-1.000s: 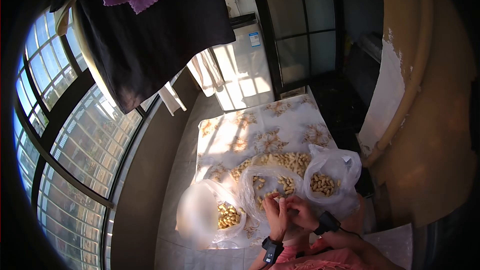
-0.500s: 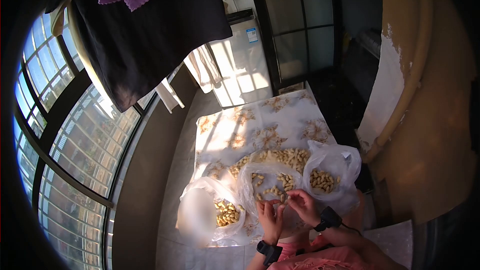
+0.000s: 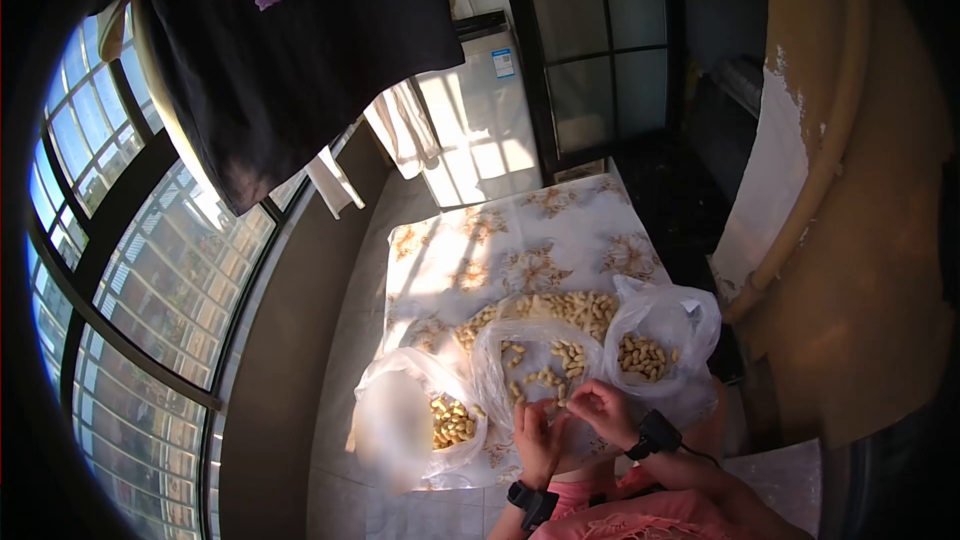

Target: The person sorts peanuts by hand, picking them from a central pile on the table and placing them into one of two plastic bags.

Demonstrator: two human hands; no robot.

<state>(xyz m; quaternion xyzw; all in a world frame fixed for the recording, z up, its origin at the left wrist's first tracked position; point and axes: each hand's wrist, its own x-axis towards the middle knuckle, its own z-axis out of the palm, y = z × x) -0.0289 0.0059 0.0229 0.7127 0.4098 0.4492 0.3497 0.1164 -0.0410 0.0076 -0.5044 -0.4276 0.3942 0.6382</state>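
My left hand (image 3: pixel 536 440) is closed, its fingertips near the front edge of the middle plastic bag (image 3: pixel 487 377); what they pinch is too small to make out. Close beside it, my right hand (image 3: pixel 606 412) is closed with thumb and fingers around what looks like a peanut. Unshelled peanuts (image 3: pixel 566 355) lie scattered in the middle bag, and a larger heap of peanuts (image 3: pixel 580 311) lies just behind. The right plastic bag (image 3: pixel 695 325) has more peanuts (image 3: pixel 645 358) in it. In the left plastic bag (image 3: pixel 415 365) are sunlit yellowish peanuts (image 3: pixel 452 422).
A flowered cloth (image 3: pixel 530 225) covers the table. A pale blurred patch (image 3: pixel 392 430) hides part of the left bag. Dark clothing (image 3: pixel 310 50) hangs above on the left, before a barred window (image 3: pixel 185 270). A white appliance (image 3: pixel 485 120) stands behind the table.
My hands stay close together over the middle bag, with only small finger movements. The whole view has shifted slightly. The bags and heaps look the same.
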